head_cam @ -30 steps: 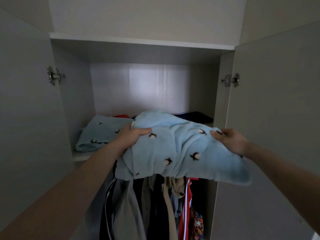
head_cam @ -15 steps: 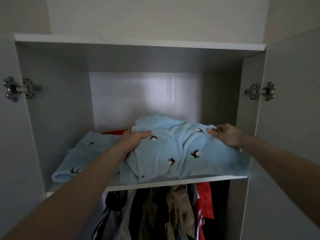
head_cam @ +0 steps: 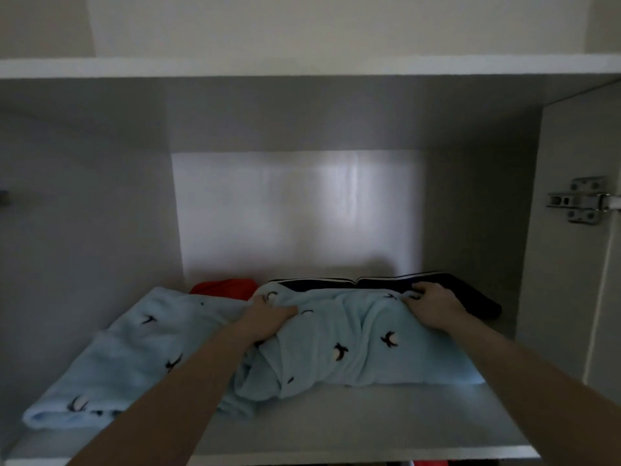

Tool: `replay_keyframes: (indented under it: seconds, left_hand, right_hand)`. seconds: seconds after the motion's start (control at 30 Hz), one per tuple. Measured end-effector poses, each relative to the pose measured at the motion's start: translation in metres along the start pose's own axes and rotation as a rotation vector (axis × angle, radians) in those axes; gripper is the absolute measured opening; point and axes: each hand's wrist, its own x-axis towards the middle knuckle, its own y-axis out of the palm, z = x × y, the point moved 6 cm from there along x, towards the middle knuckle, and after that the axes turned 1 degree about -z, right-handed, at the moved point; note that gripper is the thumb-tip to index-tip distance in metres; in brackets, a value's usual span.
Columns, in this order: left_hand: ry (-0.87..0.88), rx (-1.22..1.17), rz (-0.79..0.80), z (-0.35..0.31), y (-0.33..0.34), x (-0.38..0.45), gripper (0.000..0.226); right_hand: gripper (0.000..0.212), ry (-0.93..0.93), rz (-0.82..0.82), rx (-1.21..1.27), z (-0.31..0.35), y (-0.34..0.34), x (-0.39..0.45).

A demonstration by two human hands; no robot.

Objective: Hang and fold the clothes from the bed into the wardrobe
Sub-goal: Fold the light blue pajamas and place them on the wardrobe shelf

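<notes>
A view from a person's head looks into the upper compartment of a pale wardrobe, dim inside, with a soft patch of light on its back wall. Two bare forearms reach in from the bottom of the picture toward a light blue fleece garment dotted with small dark-and-white cotton-boll motifs, which lies bunched on the shelf, toward its middle and right. The left hand lies on the garment's left end, fingers curled into the soft fabric and thumb stretched across the top, gripping a fold. The right hand holds the garment's far right end, fingers curled over the back edge of the cloth. A second light blue piece with the same motif lies flat on the left part of the shelf, running from the back toward the front edge and touching the bunched garment near the left forearm. Behind the two blue pieces, against the back wall, sits a red folded item, mostly hidden. To its right lies a dark navy folded garment with thin white stripes, just beyond the right hand and partly covered by the blue fleece. On the right side wall a metal door hinge is fixed. At the very bottom edge, beneath the shelf, a sliver of red cloth shows.
</notes>
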Motion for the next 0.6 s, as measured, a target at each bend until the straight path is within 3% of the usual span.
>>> replay_keyframes:
  seconds: [0.07, 0.13, 0.2, 0.3, 0.4, 0.6]
  left_hand:
    - [0.038, 0.1, -0.142, 0.002, -0.005, -0.003, 0.106]
    - [0.207, 0.207, -0.37, -0.008, -0.013, -0.021, 0.09]
    - [0.525, 0.248, -0.536, -0.024, -0.011, -0.053, 0.072]
    - [0.874, 0.404, -0.417, -0.025, 0.024, -0.085, 0.057]
    - [0.817, 0.585, -0.288, -0.001, 0.047, -0.075, 0.071]
    - [0.649, 0.238, -0.233, 0.011, 0.045, -0.033, 0.067]
  right_hand:
    - [0.042, -0.104, -0.244, 0.014, 0.008, 0.001, -0.018]
    - [0.03, -0.278, -0.464, 0.068, 0.017, 0.009, -0.049]
    - [0.033, -0.352, -0.503, 0.052, 0.019, 0.027, -0.07]
    - [0.037, -0.338, -0.398, -0.045, 0.014, 0.05, -0.067]
    - [0.038, -0.325, -0.308, -0.032, 0.009, 0.048, -0.045]
    - [0.044, -0.248, -0.154, 0.033, -0.009, 0.054, 0.0]
